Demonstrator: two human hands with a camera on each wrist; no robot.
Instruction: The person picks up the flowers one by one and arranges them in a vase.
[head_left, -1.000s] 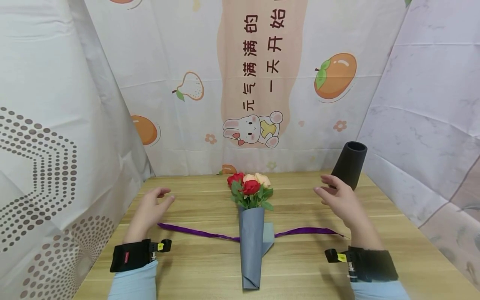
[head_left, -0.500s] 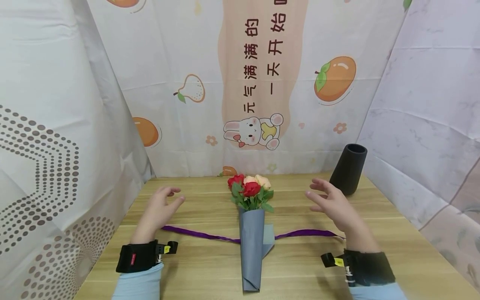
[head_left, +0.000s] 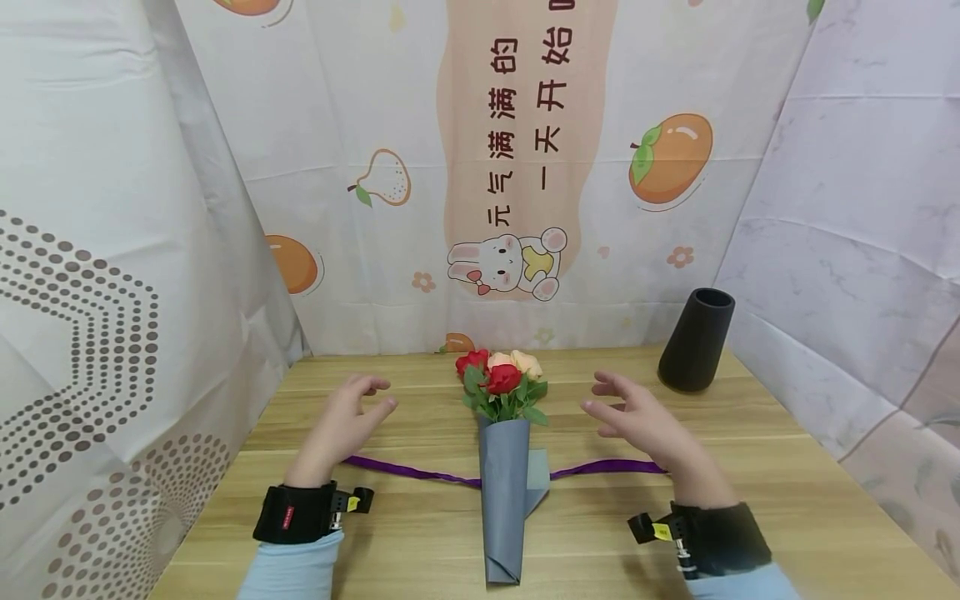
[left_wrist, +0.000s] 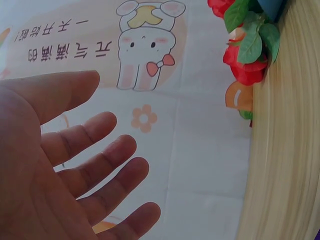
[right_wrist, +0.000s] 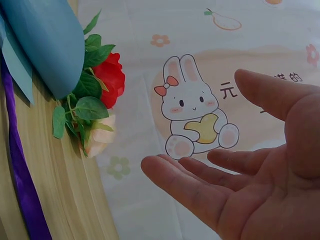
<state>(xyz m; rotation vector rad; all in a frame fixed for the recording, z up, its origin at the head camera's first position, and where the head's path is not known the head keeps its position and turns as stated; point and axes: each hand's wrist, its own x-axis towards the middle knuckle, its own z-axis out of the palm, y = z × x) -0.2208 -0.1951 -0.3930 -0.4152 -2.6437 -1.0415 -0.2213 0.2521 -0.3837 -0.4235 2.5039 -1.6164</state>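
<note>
Wrapped rose bouquet [head_left: 504, 471] lies at lower centre of frame.
My left hand [head_left: 347, 425] and right hand [head_left: 642, 423] hover either side, loose and empty.

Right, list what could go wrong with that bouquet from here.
The purple ribbon seems to run under the bouquet, so tugging one end might drag the bouquet askew. A paper flap sticks out at one side and could crease or unfold if the fingers catch it.
</note>
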